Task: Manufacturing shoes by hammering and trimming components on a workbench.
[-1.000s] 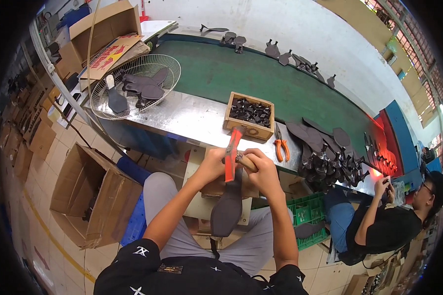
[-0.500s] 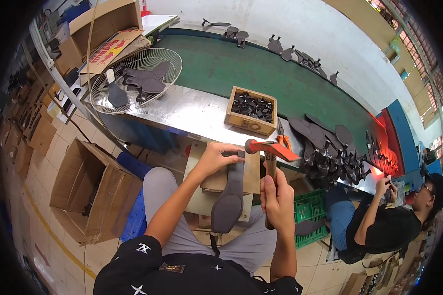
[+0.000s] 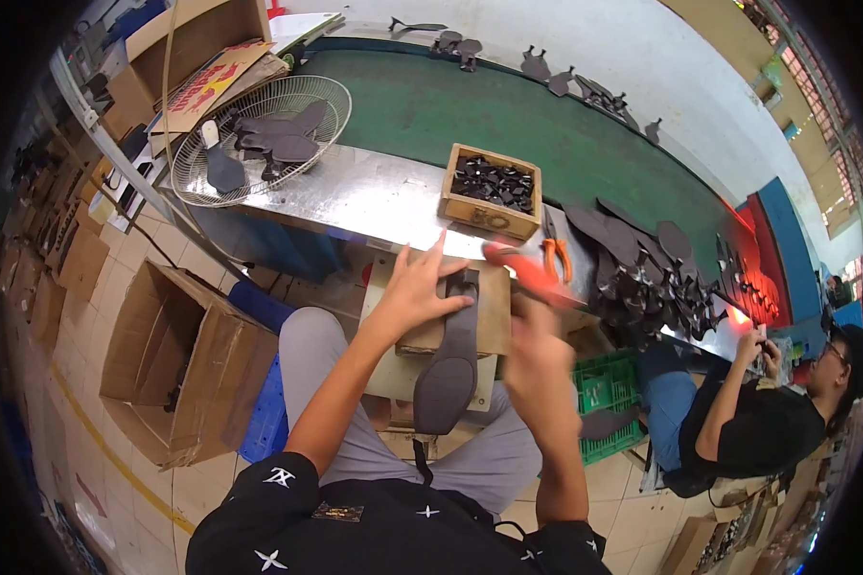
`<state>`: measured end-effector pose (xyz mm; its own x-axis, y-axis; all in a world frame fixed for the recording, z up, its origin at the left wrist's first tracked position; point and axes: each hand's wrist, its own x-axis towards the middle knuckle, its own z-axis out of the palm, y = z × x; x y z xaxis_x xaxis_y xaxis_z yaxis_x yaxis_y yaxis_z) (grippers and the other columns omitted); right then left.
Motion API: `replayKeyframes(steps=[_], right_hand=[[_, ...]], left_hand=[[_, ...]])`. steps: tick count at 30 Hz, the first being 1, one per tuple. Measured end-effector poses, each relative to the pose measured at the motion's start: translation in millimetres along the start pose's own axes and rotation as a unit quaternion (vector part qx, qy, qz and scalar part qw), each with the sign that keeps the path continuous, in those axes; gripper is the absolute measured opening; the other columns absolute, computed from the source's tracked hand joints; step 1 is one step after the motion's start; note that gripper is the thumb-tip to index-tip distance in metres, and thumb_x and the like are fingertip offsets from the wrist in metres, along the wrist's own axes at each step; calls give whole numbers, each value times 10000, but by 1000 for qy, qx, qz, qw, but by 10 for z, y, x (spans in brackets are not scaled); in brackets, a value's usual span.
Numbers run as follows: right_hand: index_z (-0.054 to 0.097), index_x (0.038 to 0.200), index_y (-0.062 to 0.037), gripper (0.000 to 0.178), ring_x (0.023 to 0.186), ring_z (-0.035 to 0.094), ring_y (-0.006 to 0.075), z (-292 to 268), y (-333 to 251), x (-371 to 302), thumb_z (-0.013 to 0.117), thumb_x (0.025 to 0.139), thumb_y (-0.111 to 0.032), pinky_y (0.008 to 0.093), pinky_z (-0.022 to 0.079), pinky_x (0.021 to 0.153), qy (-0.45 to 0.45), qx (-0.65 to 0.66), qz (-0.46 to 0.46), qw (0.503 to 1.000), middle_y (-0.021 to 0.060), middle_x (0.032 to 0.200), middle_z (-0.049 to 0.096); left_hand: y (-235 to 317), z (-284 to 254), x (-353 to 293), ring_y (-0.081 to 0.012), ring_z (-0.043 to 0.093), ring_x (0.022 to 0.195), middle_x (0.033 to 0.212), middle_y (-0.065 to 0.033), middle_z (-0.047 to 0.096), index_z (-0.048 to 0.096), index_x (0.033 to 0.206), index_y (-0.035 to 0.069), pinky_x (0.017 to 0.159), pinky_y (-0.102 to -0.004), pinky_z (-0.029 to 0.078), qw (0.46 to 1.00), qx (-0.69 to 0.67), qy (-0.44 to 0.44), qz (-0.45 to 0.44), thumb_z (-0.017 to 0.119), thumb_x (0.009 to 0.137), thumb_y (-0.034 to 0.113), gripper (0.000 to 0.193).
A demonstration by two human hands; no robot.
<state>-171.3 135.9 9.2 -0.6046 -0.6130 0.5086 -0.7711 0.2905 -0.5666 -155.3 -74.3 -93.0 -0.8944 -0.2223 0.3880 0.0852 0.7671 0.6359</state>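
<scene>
A dark shoe sole [image 3: 447, 379] lies lengthwise in front of me, its narrow heel end on a wooden block [image 3: 494, 309]. My left hand [image 3: 414, 295] is open beside that heel end, fingers spread and thumb at its edge. In my right hand [image 3: 539, 369], blurred by motion, is a hammer [image 3: 537, 275] with a red head, held above and right of the heel end. Past the block, a wooden box [image 3: 490, 213] of small black pieces stands on the metal bench edge [image 3: 379, 198]. Orange-handled pliers [image 3: 556, 257] lie right of the box.
A wire basket [image 3: 340, 110] with soles stands at the left. Many soles [image 3: 642, 259] are piled at the right, near a seated person [image 3: 752, 417]. Behind runs a green belt [image 3: 402, 110]. A cardboard carton [image 3: 201, 383] is on the floor, left; a green crate [image 3: 609, 383] stands right.
My left fingers have opened from their pinch at the heel end and spread out. My right hand has moved slightly with the hammer, now blurred. The sole stays on the block.
</scene>
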Motion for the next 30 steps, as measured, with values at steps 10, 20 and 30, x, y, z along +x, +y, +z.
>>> replayKeyframes(steps=[10, 20, 30], right_hand=[[559, 1069, 24, 144, 584, 596, 374, -40, -56, 53, 502, 993, -84, 406, 438, 520, 19, 1, 20, 1000, 219, 776, 636], [543, 1212, 12, 263, 781, 657, 442, 149, 195, 83, 549, 988, -125, 454, 514, 648, 12, 34, 77, 996, 258, 893, 661], [640, 1210, 21, 373, 963, 666, 314, -221, -117, 229, 639, 945, -242, 346, 528, 813, -228, 104, 6, 968, 156, 1123, 665]], left_hand=[[-32, 38, 1, -316, 384, 1417, 1217, -15, 693, 683, 1247, 239, 1168, -645, -34, 998, 43, -45, 4, 743, 783, 468, 521], [462, -543, -463, -261, 670, 906, 901, -109, 690, 695, 909, 22, 810, -338, 490, 954, -281, -107, 3, 714, 864, 220, 204], [1112, -1166, -871, -144, 550, 744, 749, -60, 554, 734, 1022, -26, 664, -285, 405, 846, -462, -238, -120, 665, 945, 183, 233]])
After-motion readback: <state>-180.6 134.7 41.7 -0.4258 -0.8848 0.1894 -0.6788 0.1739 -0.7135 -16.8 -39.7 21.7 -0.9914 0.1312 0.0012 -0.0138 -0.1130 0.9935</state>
